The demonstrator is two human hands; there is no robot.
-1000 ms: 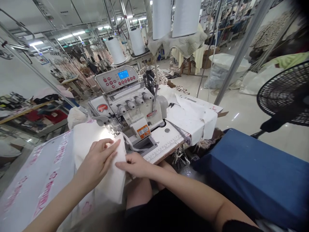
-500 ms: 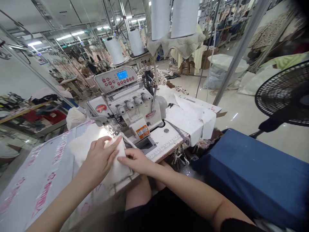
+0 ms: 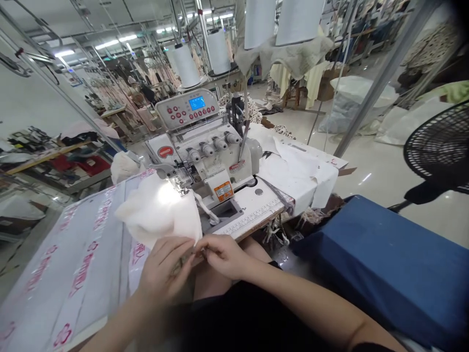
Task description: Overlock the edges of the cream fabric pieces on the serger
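Note:
A bunched white cloth point(image 3: 157, 210) lies on the sewing table, running up to the presser foot point(image 3: 179, 185) of a white overlock sewing machine point(image 3: 216, 156). My left hand point(image 3: 164, 269) and my right hand point(image 3: 222, 256) meet at the cloth's near edge. Their fingertips pinch a small fold of fabric between them. The fold is partly hidden by my fingers, so its exact shape is hard to tell.
A pink-printed plastic sheet point(image 3: 73, 259) covers the table's left side. Right of the machine lie white fabric pieces point(image 3: 296, 171). A blue padded block point(image 3: 381, 269) stands at right, beside a black fan point(image 3: 439, 151). Thread cones point(image 3: 186, 66) stand behind.
Both hands have moved from on top of the cloth to its near edge and now pinch it. The cloth is more bunched near the presser foot, and the view has shifted slightly.

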